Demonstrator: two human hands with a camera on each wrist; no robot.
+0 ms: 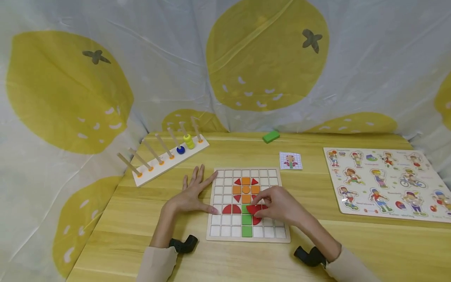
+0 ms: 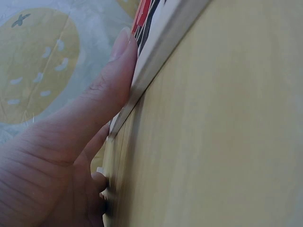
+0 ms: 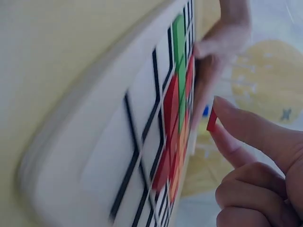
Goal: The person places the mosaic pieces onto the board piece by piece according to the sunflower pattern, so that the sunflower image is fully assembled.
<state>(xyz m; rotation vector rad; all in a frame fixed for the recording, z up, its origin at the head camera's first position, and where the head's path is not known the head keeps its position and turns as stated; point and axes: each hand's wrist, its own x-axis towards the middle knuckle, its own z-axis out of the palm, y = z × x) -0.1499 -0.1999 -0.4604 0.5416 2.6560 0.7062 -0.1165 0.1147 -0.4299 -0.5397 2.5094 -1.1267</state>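
Note:
A white grid board (image 1: 273, 232) lies in the middle of the wooden table, with red, orange and green tiles forming a flower with a green stem (image 1: 247, 225). My left hand (image 1: 201, 192) lies flat beside the board's left edge, fingers straight and thumb against the rim. In the left wrist view that left hand (image 2: 71, 142) presses the board's rim (image 2: 161, 52). My right hand (image 1: 264, 207) hovers over the lower right part of the flower and pinches a small red tile (image 1: 253, 209). In the right wrist view the red tile (image 3: 211, 120) sits at the fingertips (image 3: 232, 142), just off the board (image 3: 109, 156).
At the back left stands a white peg rack (image 1: 155, 170) with a blue ring and a yellow ring. A green block (image 1: 271, 136) and a pattern card (image 1: 290, 160) lie behind the board. A picture puzzle board (image 1: 387, 182) is at the right. Lemon-print cloth surrounds the table.

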